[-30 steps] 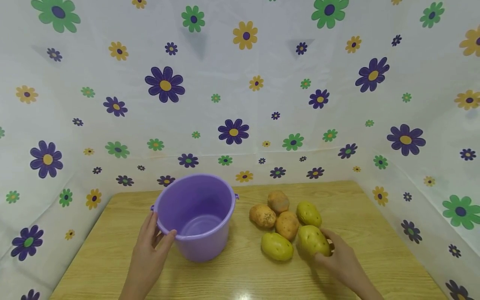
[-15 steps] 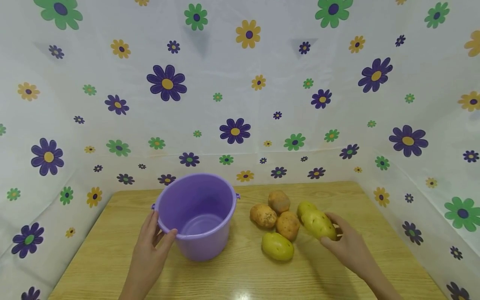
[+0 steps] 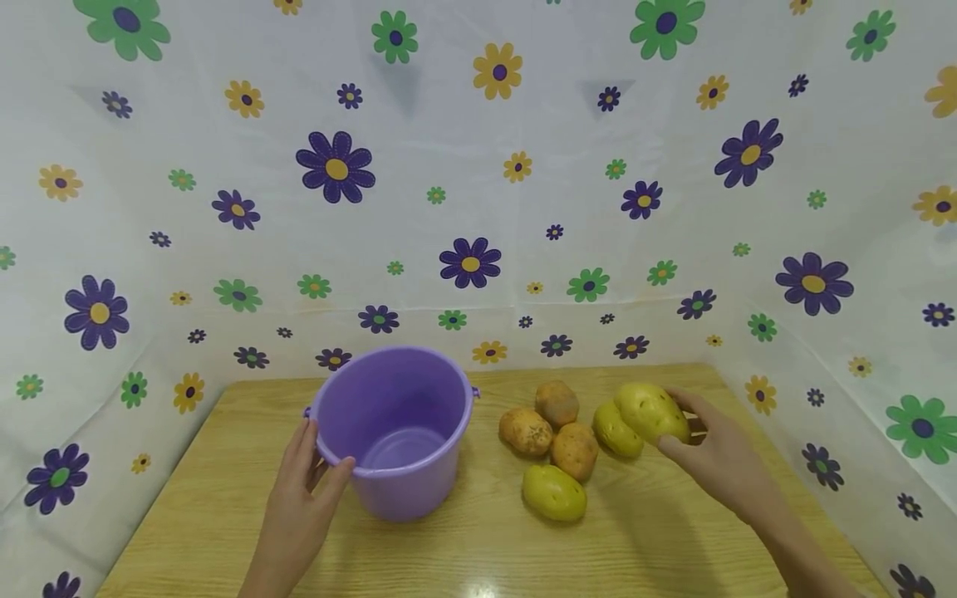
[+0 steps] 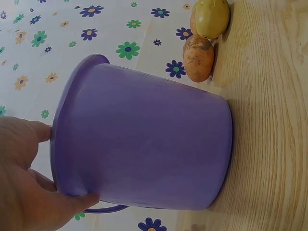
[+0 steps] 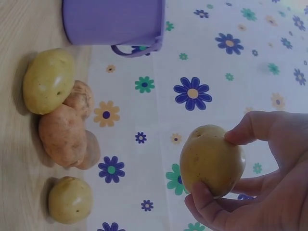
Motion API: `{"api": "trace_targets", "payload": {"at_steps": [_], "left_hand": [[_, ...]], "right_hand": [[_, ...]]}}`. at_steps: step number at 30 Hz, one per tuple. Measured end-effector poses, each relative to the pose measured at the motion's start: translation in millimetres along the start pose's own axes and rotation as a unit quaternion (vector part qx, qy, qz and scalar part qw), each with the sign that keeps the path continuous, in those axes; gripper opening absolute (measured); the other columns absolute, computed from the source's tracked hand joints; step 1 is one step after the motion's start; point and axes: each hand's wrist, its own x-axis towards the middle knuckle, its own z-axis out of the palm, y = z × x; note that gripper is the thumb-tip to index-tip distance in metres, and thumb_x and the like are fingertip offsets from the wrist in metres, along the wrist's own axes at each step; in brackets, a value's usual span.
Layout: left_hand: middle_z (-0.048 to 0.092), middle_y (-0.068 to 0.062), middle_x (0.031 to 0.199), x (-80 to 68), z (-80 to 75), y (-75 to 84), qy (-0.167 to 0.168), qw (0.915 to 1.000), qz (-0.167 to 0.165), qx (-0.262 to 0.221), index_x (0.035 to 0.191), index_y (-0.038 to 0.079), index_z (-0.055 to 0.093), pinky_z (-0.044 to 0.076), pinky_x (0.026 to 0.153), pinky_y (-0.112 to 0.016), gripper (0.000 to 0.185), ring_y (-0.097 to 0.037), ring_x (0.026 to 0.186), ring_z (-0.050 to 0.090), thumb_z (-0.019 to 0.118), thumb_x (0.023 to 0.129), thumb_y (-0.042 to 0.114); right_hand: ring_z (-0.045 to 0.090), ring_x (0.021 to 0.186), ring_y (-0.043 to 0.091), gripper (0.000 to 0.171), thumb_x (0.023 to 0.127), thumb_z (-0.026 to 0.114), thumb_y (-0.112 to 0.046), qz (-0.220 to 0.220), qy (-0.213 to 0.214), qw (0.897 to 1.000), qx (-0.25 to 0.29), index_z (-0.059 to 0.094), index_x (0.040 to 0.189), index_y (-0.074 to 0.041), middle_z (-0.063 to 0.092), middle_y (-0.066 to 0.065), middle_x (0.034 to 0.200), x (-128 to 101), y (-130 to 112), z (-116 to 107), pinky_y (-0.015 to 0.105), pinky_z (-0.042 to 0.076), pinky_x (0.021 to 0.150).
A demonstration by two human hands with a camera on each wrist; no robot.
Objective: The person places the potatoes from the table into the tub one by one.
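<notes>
A purple plastic bucket (image 3: pixel 396 428) stands upright and empty on the wooden table (image 3: pixel 224 515). My left hand (image 3: pixel 302 490) grips its near-left rim, thumb inside, fingers outside; the left wrist view shows the bucket (image 4: pixel 144 144) side on. My right hand (image 3: pixel 710 453) holds a yellow-green potato (image 3: pixel 650 411) lifted above the table, seen close in the right wrist view as the potato (image 5: pixel 211 159) pinched between thumb and fingers. Several more potatoes lie right of the bucket: a yellow-green one (image 3: pixel 553 492) nearest me, brown ones (image 3: pixel 525 430) behind it.
A flowered white sheet (image 3: pixel 478 208) walls the table at the back and both sides. Another yellow-green potato (image 3: pixel 615 430) lies just left of the lifted one. The table's front edge runs along the bottom of the head view.
My right hand has lifted the yellow-green potato off the table and carried it up and away from me. The left hand and the bucket have stayed put.
</notes>
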Motion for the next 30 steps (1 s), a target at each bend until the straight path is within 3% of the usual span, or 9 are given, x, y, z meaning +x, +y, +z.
{"api": "trace_targets", "payload": {"at_steps": [13,30], "left_hand": [[0.001,-0.016,0.172,0.1,-0.7,1.1,-0.006,1.0000,-0.002,0.005,0.165,0.005,0.008,0.036,0.117,-0.036,0.086,-0.044,0.150,0.029,0.061,0.106,0.037],[0.002,-0.017,0.172,-1.6,0.2,2.0,0.001,1.0000,0.004,0.000,0.165,0.003,0.009,0.035,0.116,-0.034,0.084,-0.044,0.150,0.030,0.061,0.106,0.034]], "right_hand": [[0.063,0.109,0.039,0.073,0.093,0.070,-0.018,0.006,-0.016,1.000,-0.009,0.039,0.155,0.003,0.057,0.030,0.136,9,-9,3,0.034,0.061,0.074],[0.065,0.102,0.031,0.068,0.089,0.072,-0.011,-0.056,-0.013,0.998,0.028,0.046,0.151,0.001,0.061,0.023,0.133,26,-37,29,0.029,0.061,0.072]]}}
